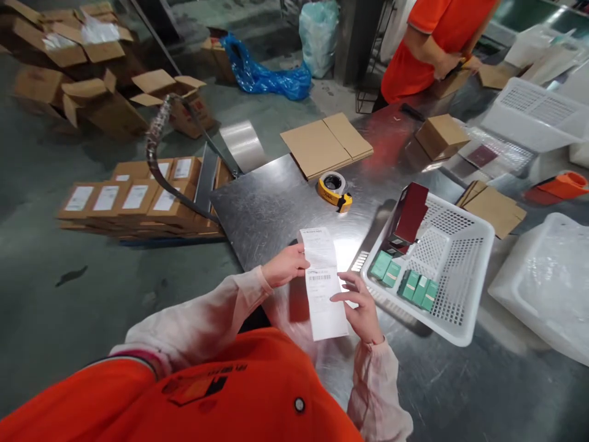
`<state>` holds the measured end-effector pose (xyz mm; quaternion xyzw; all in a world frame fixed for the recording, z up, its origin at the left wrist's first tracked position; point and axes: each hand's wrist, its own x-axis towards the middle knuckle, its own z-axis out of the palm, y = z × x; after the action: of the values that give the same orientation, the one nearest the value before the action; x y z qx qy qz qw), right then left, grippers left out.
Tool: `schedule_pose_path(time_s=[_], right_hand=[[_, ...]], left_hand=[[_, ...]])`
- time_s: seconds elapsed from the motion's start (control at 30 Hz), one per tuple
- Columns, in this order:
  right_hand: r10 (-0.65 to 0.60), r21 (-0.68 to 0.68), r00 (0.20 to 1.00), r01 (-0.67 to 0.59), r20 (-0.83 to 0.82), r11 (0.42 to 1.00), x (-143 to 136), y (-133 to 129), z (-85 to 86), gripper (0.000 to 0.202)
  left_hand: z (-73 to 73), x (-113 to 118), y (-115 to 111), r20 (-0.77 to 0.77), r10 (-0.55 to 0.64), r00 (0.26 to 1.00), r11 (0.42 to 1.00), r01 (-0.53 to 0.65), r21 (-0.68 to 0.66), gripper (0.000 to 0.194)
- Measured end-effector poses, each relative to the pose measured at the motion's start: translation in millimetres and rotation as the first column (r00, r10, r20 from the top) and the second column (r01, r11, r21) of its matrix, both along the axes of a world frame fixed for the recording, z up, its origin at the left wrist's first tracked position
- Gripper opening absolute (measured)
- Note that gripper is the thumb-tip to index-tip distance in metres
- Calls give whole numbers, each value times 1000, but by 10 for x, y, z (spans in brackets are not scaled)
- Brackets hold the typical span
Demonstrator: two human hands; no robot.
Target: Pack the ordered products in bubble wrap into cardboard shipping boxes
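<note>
Your left hand (286, 265) pinches a long white barcoded paper slip (322, 290), print illegible; right hand (362, 309) spreads loosely at three o'clock.

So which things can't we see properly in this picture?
All in the head view:
- Slip: its smallest print is too small and blurred to read.
- Green boxes: label words, too small.
- Basket: the floor under the dark red box, hidden by that box.
- Other person: head, cut off by the top edge.
- White tub: its far right part, cut off by the right edge.
</note>
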<state>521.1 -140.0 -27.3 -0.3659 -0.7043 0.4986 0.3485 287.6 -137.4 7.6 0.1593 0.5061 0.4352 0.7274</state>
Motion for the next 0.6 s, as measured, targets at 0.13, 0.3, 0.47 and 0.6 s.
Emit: schedule_pose_path(time_s=[0.13, 0.3, 0.47, 0.6], right_hand=[[2, 14, 1000, -2, -3, 1000, -13, -14, -16, 18], [0, 19, 1000, -1, 18, 1000, -37, -29, -33, 18], [11, 16, 1000, -11, 26, 1000, -70, -55, -21, 18], [5, -2, 999, -5, 38, 1000, -105, -81, -18, 18]], left_hand=[[3, -12, -6, 10, -9, 1000, 1000, 8, 11, 51], [4, -16, 1, -2, -18, 1000, 1000, 18, 10, 53], [22, -10, 4, -9, -10, 1000, 1000, 10, 10, 52], [25, -17, -4, -11, -24, 1000, 999, 25, 30, 51]])
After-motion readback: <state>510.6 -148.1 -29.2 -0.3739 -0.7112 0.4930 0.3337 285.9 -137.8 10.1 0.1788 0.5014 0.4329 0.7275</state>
